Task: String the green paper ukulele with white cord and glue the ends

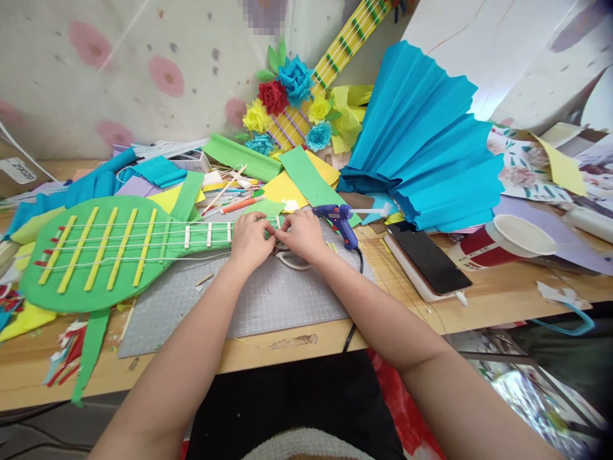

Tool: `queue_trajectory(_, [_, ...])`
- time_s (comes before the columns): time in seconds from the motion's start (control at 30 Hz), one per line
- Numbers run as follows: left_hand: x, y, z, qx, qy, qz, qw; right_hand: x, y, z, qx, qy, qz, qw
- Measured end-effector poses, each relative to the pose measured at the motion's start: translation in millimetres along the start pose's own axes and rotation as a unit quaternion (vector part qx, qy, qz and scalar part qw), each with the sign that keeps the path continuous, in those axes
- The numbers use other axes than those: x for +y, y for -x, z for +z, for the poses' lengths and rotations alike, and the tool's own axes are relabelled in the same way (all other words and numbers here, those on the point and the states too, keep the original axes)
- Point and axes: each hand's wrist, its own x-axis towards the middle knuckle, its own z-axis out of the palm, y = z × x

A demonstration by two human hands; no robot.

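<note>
A green paper guitar with yellow strips and white strings lies on a grey cutting mat, its neck pointing right. My left hand and my right hand meet at the end of that neck, fingers curled and pinching the green head piece. White scissors lie partly hidden under my right hand. A blue glue gun rests just right of my right hand, its black cord running off the table's front edge.
A large blue pleated paper fan stands at the back right. A second, yellow guitar with paper flowers leans on the wall. A phone and a red paper cup lie right. Paper scraps litter the left.
</note>
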Motion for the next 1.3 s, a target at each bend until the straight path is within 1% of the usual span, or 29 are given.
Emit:
queue_trajectory(0.17, [-1, -1, -1.1, -0.009, 0.008, -0.006, 1.0, -1, 0, 0, 0.017, 0.011, -0.004, 1.0])
queue_trajectory(0.23, [0, -1, -1.5, -0.009, 0.008, -0.011, 1.0, 1, -2, 2, 0.021, -0.01, 0.0, 1.0])
queue_trajectory(0.4, [4, -2, -0.2, -0.004, 0.011, -0.039, 0.999, 5, -6, 5, 0.003, -0.07, 0.031, 0.997])
queue_trajectory(0.67, [7, -4, 4.7, 0.007, 0.01, -0.055, 0.998, 8, -8, 9, 0.021, -0.102, 0.02, 0.994])
queue_trajectory(0.87, [5, -5, 7.1, 0.016, 0.006, -0.051, 0.999, 11, -5, 3, 0.005, -0.11, 0.032, 0.993])
queue_trajectory(0.97, [5, -5, 6.5, 0.016, 0.007, -0.052, 0.999, 13, 2, -6, -0.03, -0.097, 0.008, 0.995])
queue_trajectory(1.1, [6, -4, 5.4, 0.019, 0.01, -0.05, 0.999, 18, 11, -14, -0.077, -0.069, -0.062, 0.993])
queue_trajectory(1.17, [6, -4, 5.3, 0.022, 0.011, -0.048, 0.999, 21, 12, -15, -0.081, -0.054, -0.075, 0.992])
queue_trajectory(1.3, [5, -4, 5.8, 0.028, 0.009, -0.047, 0.998, 26, 8, -13, -0.066, -0.039, -0.065, 0.995])
